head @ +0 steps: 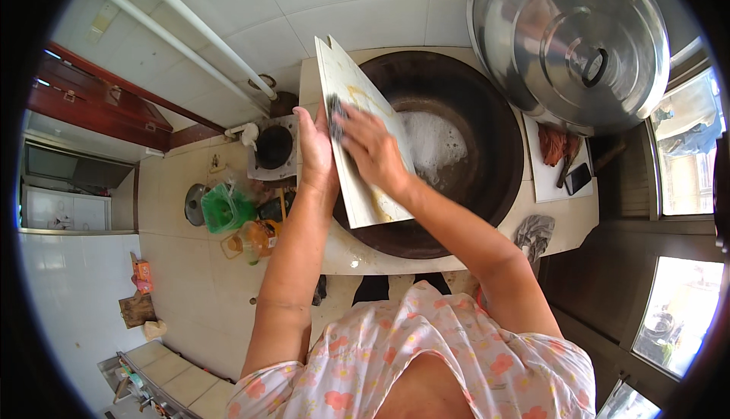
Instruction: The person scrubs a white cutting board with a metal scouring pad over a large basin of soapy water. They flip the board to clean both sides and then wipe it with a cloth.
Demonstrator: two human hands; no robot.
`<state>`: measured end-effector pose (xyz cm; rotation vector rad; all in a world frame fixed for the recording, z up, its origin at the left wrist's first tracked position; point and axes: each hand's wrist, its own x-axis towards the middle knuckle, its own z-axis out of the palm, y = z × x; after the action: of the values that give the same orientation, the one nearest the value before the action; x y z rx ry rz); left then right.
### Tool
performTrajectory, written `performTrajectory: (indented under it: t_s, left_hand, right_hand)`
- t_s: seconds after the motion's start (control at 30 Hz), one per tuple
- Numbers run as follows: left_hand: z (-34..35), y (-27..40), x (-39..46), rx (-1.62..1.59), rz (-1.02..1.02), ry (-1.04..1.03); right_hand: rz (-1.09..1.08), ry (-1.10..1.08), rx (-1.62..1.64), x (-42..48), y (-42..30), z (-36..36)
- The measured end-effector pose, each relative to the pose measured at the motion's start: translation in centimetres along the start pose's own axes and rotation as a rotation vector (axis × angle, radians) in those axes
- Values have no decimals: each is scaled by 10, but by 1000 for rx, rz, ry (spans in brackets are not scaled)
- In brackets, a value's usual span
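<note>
A stained white panel (pixel 368 159) stands tilted over a large dark wok (pixel 496 151) set into the tiled counter. My left hand (pixel 316 148) supports the panel from its left side, thumb pointing up and fingers partly hidden behind it. Against the panel's face, my right hand (pixel 368 148) presses a grey metal scouring pad (pixel 336 117) near the left edge. Yellowish-brown marks show above and below the hand. Foamy, whitish water (pixel 433 142) lies in the bottom of the wok.
A large steel lid (pixel 570 48) leans at the back right. Near it, a white board (pixel 542 182) holds a reddish cloth (pixel 550 145) and a phone (pixel 578 179). A grey rag (pixel 534 233) lies at the counter's right. Left are a small stove (pixel 274 148), a green basket (pixel 225 208) and an oil bottle (pixel 256 239).
</note>
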<state>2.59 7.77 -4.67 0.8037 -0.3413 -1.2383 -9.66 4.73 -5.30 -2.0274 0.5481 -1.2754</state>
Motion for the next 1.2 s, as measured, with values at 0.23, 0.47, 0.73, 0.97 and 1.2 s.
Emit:
performTrajectory:
  t_s: [0.23,0.47,0.73,0.97,1.2]
  left_hand:
    - [7,5,-8,99,-2,-67]
    - [21,4,-8,228,62,-287]
    - [10,3,4,486,102,-278]
    - [35,0,4,502,111,-264]
    - [8,10,-7,489,137,-213]
  right_hand:
    - [22,-72,41,-55,-41,-18]
    - [100,23,121,18,36,6]
    - [91,-66,242,25,60,2]
    - [177,60,114,124,116,22]
    - [122,-46,216,12,56,22]
